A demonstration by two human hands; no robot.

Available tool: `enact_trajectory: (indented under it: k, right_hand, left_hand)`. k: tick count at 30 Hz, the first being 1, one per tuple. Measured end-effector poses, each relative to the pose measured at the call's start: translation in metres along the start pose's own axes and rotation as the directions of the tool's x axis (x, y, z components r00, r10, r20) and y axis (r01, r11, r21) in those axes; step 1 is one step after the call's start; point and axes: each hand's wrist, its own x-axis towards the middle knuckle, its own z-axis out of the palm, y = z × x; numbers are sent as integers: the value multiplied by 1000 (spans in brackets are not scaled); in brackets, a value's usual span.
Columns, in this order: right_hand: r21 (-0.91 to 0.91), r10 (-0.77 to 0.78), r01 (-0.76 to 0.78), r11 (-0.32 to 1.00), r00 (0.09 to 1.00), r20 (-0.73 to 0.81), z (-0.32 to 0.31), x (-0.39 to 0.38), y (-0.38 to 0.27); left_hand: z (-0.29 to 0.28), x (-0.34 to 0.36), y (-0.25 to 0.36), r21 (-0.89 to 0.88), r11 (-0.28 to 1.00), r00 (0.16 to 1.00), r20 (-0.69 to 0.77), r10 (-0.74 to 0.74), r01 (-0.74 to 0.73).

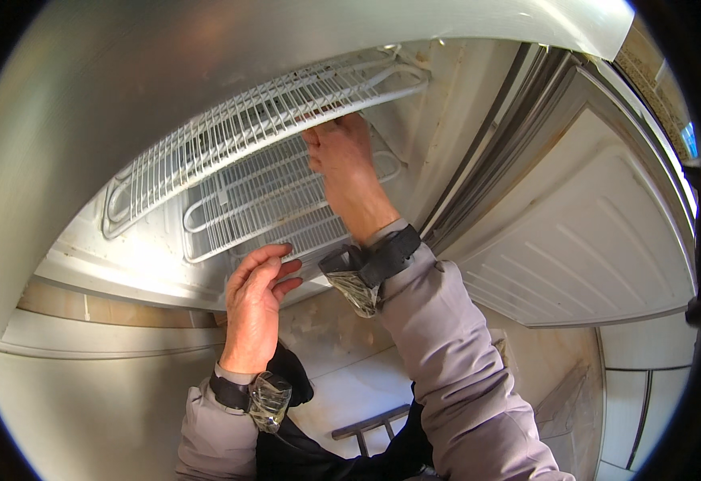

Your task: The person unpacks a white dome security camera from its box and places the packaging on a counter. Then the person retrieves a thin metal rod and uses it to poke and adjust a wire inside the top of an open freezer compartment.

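In front of me is an upright freezer with white wire shelves framed by bent tubing. My right hand reaches in beneath the upper wire shelf, next to its front rail. Its fingers are curled in and their tips are partly hidden, so what they hold, if anything, does not show. Lower down, my left hand is raised with fingers bent and apart, holding nothing. It is nearest the front of the lower wire shelves. Each wrist carries a black strap with a small plastic-wrapped device.
The freezer door, with a ribbed white inner panel, hangs open at right. A curved silvery panel fills the upper left. Below lie floor tiles and a dark metal frame near my legs. White panels stand at lower right.
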Motion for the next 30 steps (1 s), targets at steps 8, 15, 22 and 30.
enact_trajectory:
  k: [8, 15, 22, 30]
  right_hand:
    - [-19, -61, 61, 998, 998, -6, 9, -4, -5]
    - [-93, -160, 182, 979, 965, 208, 6, -5, -21]
    - [29, -109, 106, 994, 987, 121, 14, -2, -19]
    - [256, 80, -108, 961, 990, 117, 23, -18, -27]
  left_hand:
    - [-1, -2, 0, -16, 1000, 1000, 12, 11, -10]
    - [-1, -1, 0, 1, 1000, 1000, 0, 4, -4]
    - [0, 1, -3, 6, 1000, 1000, 11, 6, -6]
    - [1, 2, -5, 3, 1000, 1000, 15, 10, -10]
